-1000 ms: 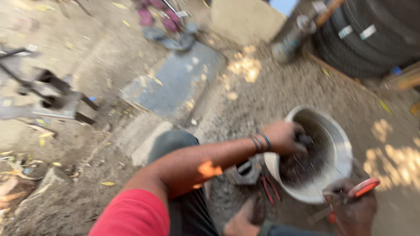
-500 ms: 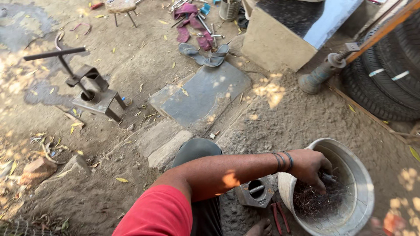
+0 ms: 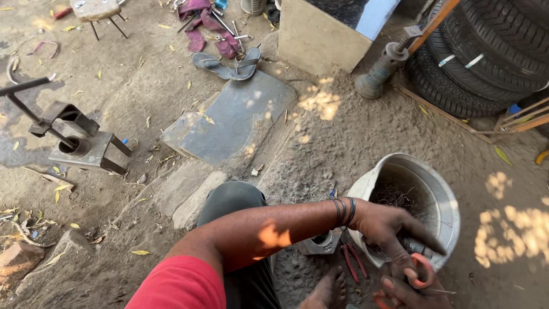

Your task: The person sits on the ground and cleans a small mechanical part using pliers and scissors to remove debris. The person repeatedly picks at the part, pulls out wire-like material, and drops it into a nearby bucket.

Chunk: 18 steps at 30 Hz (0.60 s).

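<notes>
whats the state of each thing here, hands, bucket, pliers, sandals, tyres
left hand: reaching over the bucket's near rim, fingers partly spread
right hand: gripping the orange-handled tool
orange-handled tool: held, mostly hidden
bucket: tilted, wiry scrap inside
red pliers: lying on the ground
sandals: lying on the ground
tyres: stacked
</notes>
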Motion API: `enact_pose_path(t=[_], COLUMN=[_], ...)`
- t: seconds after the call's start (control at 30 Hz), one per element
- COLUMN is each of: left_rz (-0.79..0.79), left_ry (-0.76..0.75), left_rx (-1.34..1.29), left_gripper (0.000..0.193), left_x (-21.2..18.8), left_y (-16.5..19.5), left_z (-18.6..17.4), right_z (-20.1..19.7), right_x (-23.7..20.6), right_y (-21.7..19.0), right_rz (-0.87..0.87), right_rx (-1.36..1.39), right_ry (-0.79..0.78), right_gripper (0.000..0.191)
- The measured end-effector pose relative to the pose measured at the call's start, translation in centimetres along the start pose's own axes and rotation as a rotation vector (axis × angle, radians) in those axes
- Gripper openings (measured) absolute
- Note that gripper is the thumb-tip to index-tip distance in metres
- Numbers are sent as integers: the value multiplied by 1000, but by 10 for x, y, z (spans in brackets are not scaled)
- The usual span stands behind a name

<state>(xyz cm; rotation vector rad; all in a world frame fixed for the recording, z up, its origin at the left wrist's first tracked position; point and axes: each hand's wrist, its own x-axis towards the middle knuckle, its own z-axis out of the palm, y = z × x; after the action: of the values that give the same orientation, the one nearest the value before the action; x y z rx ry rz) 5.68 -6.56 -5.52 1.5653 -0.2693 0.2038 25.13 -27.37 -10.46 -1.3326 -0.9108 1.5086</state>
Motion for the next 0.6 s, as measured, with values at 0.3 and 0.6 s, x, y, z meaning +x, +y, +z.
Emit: enact_pose_path(t=[0.3, 0.6], left_rz=[-308, -431], left_ry=[20, 339], left_rx=[-4, 78], left_gripper=[77, 39], left_x=[-7, -1], left_y=[-6, 3], left_z=[9, 4], right_z=[-4, 37], right_x=[-18, -8], right_y=[-36, -68], right_rz=[-323, -343], right_rx=[-290, -316], right_ry=[376, 863], right_gripper=[8, 25])
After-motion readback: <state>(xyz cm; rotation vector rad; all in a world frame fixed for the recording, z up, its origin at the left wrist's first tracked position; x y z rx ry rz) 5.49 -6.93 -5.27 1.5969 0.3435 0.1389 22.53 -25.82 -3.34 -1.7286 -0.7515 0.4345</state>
